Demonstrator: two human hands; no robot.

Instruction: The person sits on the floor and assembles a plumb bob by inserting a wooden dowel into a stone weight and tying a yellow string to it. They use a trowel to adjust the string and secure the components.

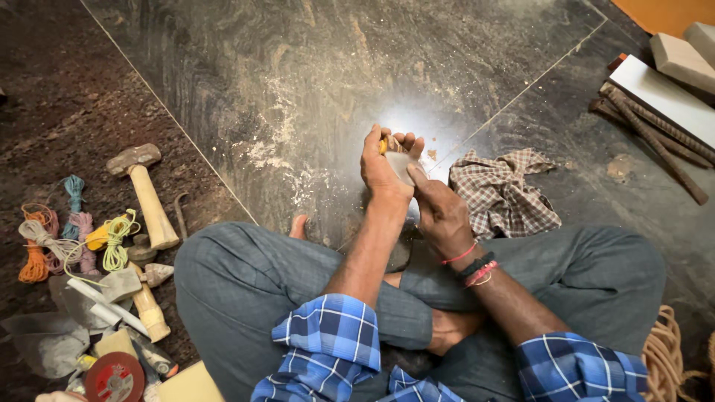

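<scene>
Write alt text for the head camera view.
Seated cross-legged on a dark stone floor, a person grips a small pale object in the left hand while the right hand presses on it. A checked cloth lies on the right, hammers and coloured cords on the left.

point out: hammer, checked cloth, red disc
hammer (153,205), head view, on the middle of its wooden handle.
checked cloth (503,195), head view, on the centre of the crumpled fabric.
red disc (113,378), head view, on its red face near the hub.
</scene>
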